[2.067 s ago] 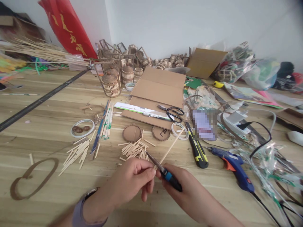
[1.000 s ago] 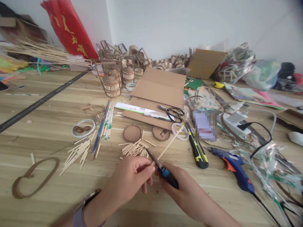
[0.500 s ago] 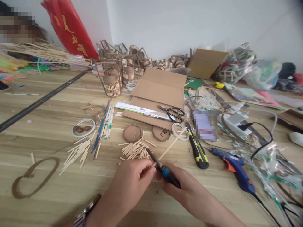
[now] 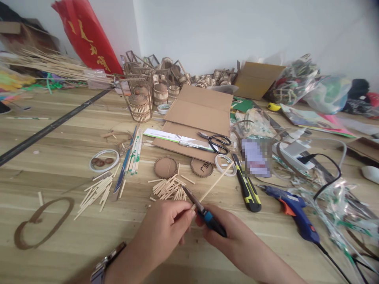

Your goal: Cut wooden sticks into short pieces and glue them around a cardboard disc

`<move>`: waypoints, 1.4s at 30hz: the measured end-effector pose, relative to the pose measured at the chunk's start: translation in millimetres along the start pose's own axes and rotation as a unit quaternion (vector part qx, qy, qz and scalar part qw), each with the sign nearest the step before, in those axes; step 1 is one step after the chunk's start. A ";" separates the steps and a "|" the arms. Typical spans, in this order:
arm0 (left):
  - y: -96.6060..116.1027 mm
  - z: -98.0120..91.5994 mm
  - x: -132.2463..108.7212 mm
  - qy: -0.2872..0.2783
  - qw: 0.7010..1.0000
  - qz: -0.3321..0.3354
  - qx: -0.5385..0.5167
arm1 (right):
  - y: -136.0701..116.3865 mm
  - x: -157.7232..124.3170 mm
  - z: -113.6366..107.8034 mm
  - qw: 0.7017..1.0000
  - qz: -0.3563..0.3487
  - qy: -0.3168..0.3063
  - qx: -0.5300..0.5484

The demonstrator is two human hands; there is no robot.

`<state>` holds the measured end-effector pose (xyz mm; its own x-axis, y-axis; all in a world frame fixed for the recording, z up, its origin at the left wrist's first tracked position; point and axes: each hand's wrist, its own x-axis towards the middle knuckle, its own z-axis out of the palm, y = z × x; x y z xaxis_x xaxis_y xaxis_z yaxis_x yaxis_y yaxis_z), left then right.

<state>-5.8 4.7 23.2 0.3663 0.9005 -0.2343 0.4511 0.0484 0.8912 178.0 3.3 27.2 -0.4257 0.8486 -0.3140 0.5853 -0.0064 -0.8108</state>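
My left hand (image 4: pixel 167 227) pinches a thin wooden stick (image 4: pixel 215 184) near its lower end; the stick slants up to the right. In my right hand (image 4: pixel 226 227) is a cutting tool with a black and blue handle, which looks like pliers or snips (image 4: pixel 207 215). Its dark jaws lie across the stick beside my left fingertips. Just beyond my hands lies a pile of short cut sticks (image 4: pixel 168 188). Two round cardboard discs (image 4: pixel 165 167) rest behind the pile. Longer cut pieces (image 4: pixel 96 193) are heaped to the left.
A box cutter (image 4: pixel 247 189) and a blue glue gun (image 4: pixel 291 209) lie at right. Black scissors (image 4: pixel 219 142) rest on cardboard sheets (image 4: pixel 198 108). Small lidded baskets (image 4: pixel 139 106) stand at the back. A brown strip loop (image 4: pixel 44 223) lies at left, and plastic wrappers (image 4: pixel 337 205) clutter the right.
Hardly anything differs. The tip of the stick has dipped very slightly, while both hands keep nearly the same place and grip.
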 end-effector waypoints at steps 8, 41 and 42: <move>2.3 0.4 -0.2 -0.004 1.000 -0.002 0.008 | 3.4 1.1 5.9 0.999 -0.025 0.024 -0.023; -0.2 0.1 0.4 -0.004 0.999 0.036 0.035 | 5.7 -0.7 11.5 0.995 -0.052 0.065 -0.051; 0.8 0.0 0.3 0.001 0.998 0.045 0.043 | 6.0 -0.3 11.8 0.995 -0.054 0.067 -0.053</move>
<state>-5.3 5.0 23.8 0.4076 0.9002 -0.1537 0.4846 -0.0706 0.8719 173.4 -3.2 16.6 -0.3985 0.9040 -0.1546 0.6136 0.1376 -0.7775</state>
